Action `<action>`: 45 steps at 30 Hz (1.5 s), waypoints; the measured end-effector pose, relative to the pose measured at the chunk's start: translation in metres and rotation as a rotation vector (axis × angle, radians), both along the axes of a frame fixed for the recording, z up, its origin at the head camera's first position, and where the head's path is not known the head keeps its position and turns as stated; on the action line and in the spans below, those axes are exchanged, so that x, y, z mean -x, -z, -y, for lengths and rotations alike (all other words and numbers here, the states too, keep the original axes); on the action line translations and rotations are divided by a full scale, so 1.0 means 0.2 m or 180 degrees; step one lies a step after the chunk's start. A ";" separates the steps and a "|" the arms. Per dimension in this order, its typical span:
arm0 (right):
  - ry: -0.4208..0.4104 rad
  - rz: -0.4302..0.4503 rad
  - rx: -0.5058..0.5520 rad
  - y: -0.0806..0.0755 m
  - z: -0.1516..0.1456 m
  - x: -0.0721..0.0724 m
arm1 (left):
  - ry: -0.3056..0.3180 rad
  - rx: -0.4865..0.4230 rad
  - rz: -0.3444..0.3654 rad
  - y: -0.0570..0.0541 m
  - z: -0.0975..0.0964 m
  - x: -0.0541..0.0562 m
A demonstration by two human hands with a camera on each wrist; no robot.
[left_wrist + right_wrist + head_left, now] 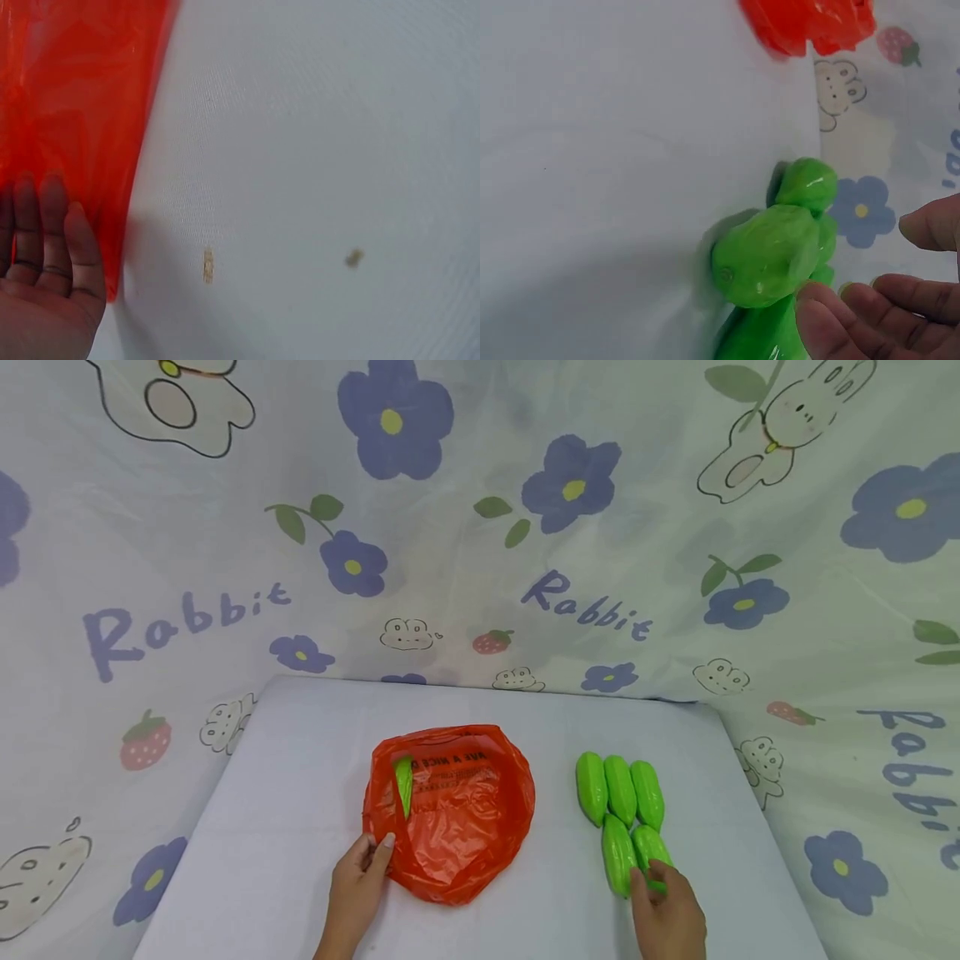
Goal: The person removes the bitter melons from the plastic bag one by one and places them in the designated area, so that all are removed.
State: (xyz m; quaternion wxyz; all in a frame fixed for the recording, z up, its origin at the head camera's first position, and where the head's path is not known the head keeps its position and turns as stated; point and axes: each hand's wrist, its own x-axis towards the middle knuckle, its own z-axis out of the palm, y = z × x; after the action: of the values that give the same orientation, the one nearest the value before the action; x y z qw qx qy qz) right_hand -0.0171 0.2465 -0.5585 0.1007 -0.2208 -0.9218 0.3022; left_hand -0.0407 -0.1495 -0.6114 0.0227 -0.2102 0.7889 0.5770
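Note:
My left hand (357,881) pinches the near left rim of a red plastic bag (465,852), with the thumb over the edge. In the left wrist view its fingers (56,232) lie along the bag's outside; the thumb is hidden. Inside the open bag, one green piece (405,787) shows at the left. To the right lie several long, ridged, glossy green vegetable-like pieces (619,789), in two rows. At the near right one (649,847), my right hand (670,910) has thumb and fingers apart around its near end. In the right wrist view the fingertips (817,300) are right beside the green pieces.
A white-covered table (285,752) carries everything. Behind it and along its sides hangs a pale cloth (450,543) printed with rabbits, flowers and strawberries. Bare tabletop (551,827) lies between the bag and the green pieces.

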 end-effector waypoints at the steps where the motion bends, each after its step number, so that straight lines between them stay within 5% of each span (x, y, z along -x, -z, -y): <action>1: -0.0007 -0.0043 0.0011 -0.01 0.01 0.01 | 0.0007 0.0002 -0.0005 0.00 0.00 0.00; 9: -0.0210 -0.0334 0.0098 -0.06 0.10 0.10 | -0.0010 0.0005 -0.0013 -0.02 0.00 0.00; 30: -0.1678 -0.0880 0.0527 -0.12 0.44 0.31 | -0.0078 0.0012 0.0029 -0.05 -0.02 0.00; 38: -0.2449 -0.0636 0.0518 -0.18 0.54 0.40 | -0.0125 0.0058 0.0067 -0.07 -0.02 0.01; 45: -0.3033 -0.0068 0.0223 -0.28 0.66 0.46 | -0.0106 0.0052 -0.0005 -0.08 -0.02 0.01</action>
State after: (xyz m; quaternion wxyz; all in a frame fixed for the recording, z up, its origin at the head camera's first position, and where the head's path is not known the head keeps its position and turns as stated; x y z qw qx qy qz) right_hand -0.1088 0.1151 -0.5034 -0.0472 0.2262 -0.9086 0.3479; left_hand -0.0418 -0.1448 -0.5963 0.0106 -0.2230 0.7900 0.5710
